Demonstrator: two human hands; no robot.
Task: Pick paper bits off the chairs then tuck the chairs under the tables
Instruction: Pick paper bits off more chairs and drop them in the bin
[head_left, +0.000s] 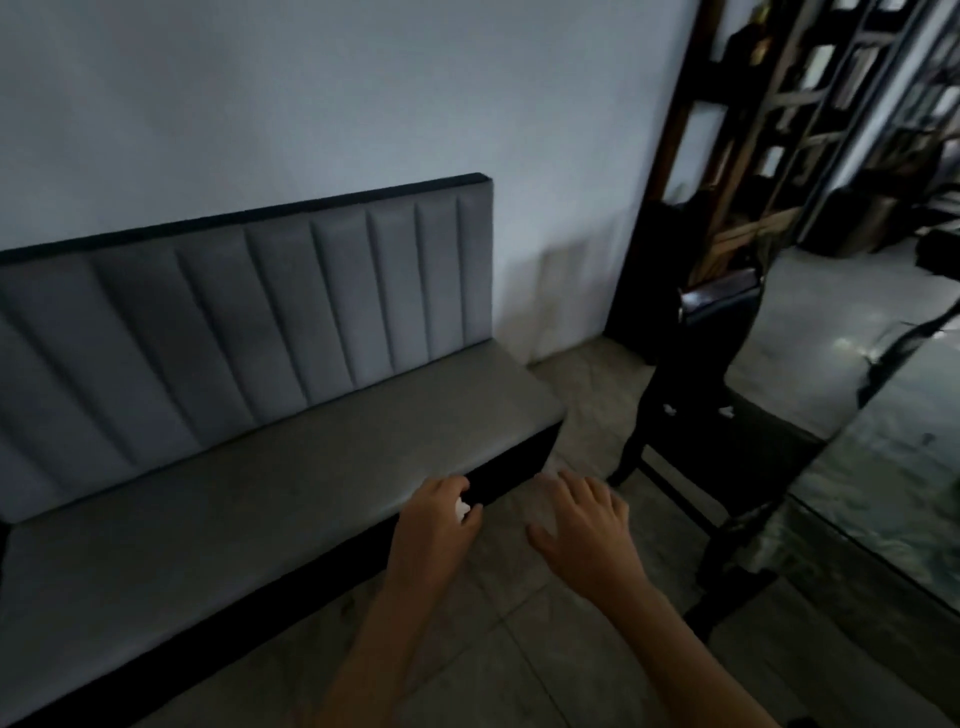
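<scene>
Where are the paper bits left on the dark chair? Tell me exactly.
In the head view, two white paper bits lie on the dark chair seat at right, between the grey bench and the glass table.

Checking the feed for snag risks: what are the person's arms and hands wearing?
Nothing that shows. The left hand and right hand are bare, without gloves, and no rings or watch are visible. Both forearms are bare to the frame's lower edge, with no sleeves in view. The dim, blurred picture could hide small items.
</scene>
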